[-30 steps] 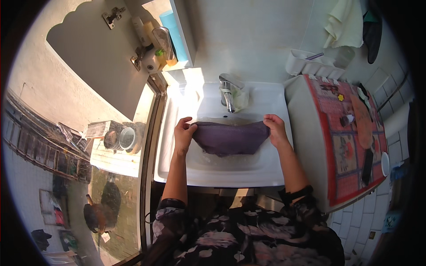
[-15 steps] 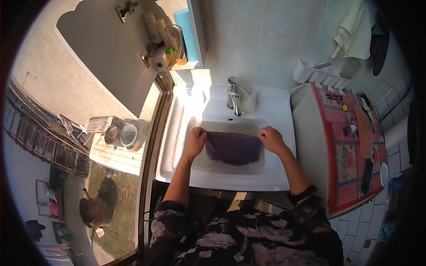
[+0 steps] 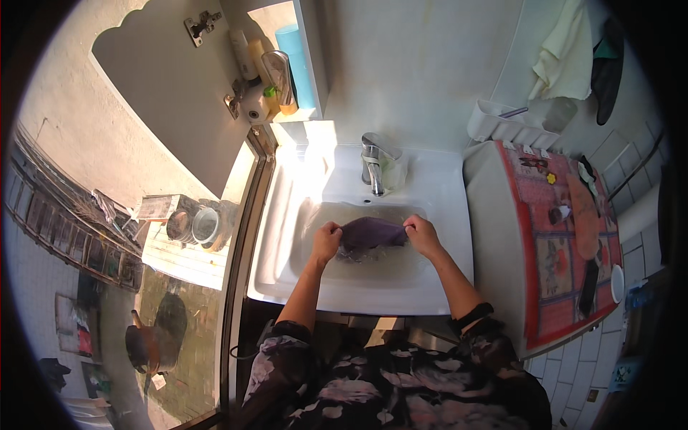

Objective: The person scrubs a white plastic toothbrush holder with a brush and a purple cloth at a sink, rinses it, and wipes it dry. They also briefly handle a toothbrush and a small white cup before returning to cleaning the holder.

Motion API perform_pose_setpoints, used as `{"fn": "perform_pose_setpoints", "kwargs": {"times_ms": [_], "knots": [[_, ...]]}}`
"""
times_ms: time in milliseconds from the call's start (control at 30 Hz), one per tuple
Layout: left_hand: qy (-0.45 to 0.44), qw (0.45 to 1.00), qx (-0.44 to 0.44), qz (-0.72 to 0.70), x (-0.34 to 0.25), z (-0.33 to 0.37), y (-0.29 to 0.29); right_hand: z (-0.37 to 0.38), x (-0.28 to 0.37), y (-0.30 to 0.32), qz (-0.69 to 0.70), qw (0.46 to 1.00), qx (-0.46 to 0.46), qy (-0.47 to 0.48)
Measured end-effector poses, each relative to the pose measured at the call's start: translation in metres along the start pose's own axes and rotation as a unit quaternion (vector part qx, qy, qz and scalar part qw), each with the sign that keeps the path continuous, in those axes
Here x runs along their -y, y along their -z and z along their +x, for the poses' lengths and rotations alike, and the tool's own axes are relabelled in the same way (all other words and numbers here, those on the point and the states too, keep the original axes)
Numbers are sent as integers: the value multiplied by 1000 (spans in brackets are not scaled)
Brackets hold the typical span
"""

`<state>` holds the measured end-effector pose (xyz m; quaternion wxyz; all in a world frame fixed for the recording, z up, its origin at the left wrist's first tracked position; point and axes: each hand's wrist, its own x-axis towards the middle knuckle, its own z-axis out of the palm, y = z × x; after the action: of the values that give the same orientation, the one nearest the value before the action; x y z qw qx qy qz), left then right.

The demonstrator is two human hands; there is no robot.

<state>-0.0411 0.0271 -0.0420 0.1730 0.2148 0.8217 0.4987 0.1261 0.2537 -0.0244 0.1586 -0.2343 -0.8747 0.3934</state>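
One L hand [image 3: 326, 245] & 1 R hand [image 3: 423, 238] on my feed, fingers [image 3: 411, 224] pinched tight on opp. ends of 1 purple cloth [image 3: 374, 233], partly in water [image 3: 342, 208], 1 white sink [image 3: 450, 208], nr 1 tap [image 3: 371, 166].

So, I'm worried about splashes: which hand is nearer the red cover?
Right. The right hand holds the right end of the purple cloth, left of the red cover; the left hand holds the other end, farther away.

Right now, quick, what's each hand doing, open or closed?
Left hand: closed, holding the left end of the purple cloth.
Right hand: closed, holding that cloth's right end.
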Motion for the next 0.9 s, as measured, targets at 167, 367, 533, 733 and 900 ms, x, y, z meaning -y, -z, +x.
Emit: {"fn": "perform_pose_setpoints", "kwargs": {"times_ms": [167, 367, 533, 733, 900], "knots": [[-38, 996, 47, 68, 1, -22, -42, -20, -19, -47, 9, 991, 60, -118], [-225, 959, 83, -155, -130, -15, -11, 4, 79, 5, 260, 955, 115, 86], [-148, 979, 111, -80, -121, -33, 23, 2, 143, 45, 474, 880, 36, -25], [-44, 951, 112, -285, -57, -37, -43, -2, 108, 1, 666, 737, 3, -113], [-143, 986, -66, 47, -79, -44, -43, -30, 23, -12, 516, 756, 11, -402]]}}
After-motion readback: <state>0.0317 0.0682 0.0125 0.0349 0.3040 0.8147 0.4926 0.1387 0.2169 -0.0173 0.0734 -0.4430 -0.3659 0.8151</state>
